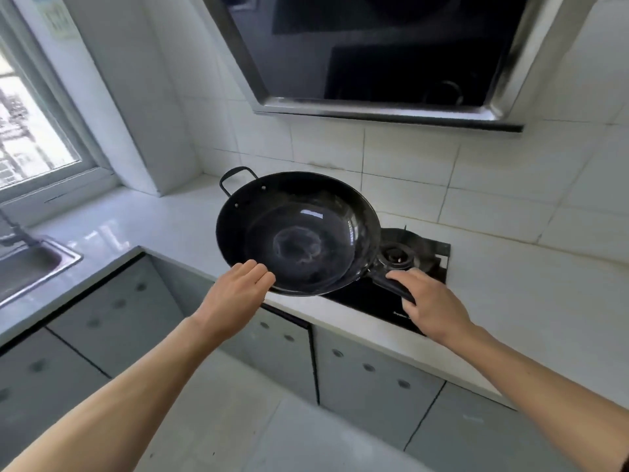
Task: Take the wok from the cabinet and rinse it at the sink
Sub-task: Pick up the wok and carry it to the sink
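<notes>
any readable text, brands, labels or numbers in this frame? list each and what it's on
Nothing can be read.
Sticker on the wall beside the window: print too blurred to read.
Small pale mark on the front edge of the stove: too small to read.
Wok, range hood, cabinet doors: no text visible.

A home kitchen, seen from above the worktop: a black-glass range hood with a steel frame hung over a built-in gas hob, set into a pale stone counter that turned the corner beneath a window. White tiles covered the wall behind. A stainless steel sink sat in the counter at the left, and grey-fronted cabinets ran below along both sides, above a light tiled floor.
</notes>
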Motion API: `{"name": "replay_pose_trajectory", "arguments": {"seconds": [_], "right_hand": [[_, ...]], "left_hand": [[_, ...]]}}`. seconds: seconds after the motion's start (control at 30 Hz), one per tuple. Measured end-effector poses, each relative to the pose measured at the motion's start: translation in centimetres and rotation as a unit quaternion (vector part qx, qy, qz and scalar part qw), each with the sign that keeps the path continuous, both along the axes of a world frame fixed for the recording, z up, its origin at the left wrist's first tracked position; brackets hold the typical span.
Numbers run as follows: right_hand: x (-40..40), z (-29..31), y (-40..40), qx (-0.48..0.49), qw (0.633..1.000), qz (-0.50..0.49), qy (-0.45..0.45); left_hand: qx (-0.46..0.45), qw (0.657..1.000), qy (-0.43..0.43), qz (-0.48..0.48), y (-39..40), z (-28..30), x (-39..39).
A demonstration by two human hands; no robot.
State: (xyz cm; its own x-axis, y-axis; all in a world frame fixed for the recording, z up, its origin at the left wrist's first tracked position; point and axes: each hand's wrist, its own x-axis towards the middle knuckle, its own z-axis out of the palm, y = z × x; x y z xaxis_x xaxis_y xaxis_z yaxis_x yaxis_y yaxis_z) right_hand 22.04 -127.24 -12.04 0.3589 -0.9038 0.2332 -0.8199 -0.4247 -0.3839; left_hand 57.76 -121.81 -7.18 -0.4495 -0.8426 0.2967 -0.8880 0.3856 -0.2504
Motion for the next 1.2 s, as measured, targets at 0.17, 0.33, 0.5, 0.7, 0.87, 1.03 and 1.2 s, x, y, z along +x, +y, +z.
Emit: {"name": "replay_pose_trajectory", "arguments": {"seconds": [0.17,0.33,0.5,0.7,0.87,1.03,1.2], "right_hand": [[10.0,0.7,-1.1,-0.003,0.998,0.063,0.005],[19.4,1.1,-1.5,-0.017,0.994,0.102,0.023],[26.9,1.5,-2.3,-0.027,0.990,0.140,0.023],[34.7,1.5,-6.0,-0.017,0.981,0.193,0.016],[41.2,0.3,-10.9,-0.001,0.969,0.246,0.006],[47.7,-0.4,-16.5,0.019,0.954,0.300,0.006],[53.2,-0.4,-19.8,0.024,0.939,0.344,-0.004]], "left_hand": [[-0.017,0.998,0.029,0.057,3.0,0.1,9.3],[-0.029,0.995,0.044,0.082,5.8,-0.4,18.0],[-0.038,0.990,0.049,0.127,7.5,-1.1,24.8],[-0.049,0.983,0.052,0.169,6.9,-1.6,31.0],[-0.044,0.973,0.035,0.222,4.8,-2.3,35.3],[-0.033,0.958,0.025,0.283,2.4,-2.0,39.0],[-0.023,0.943,0.037,0.331,1.7,-1.9,42.0]]}}
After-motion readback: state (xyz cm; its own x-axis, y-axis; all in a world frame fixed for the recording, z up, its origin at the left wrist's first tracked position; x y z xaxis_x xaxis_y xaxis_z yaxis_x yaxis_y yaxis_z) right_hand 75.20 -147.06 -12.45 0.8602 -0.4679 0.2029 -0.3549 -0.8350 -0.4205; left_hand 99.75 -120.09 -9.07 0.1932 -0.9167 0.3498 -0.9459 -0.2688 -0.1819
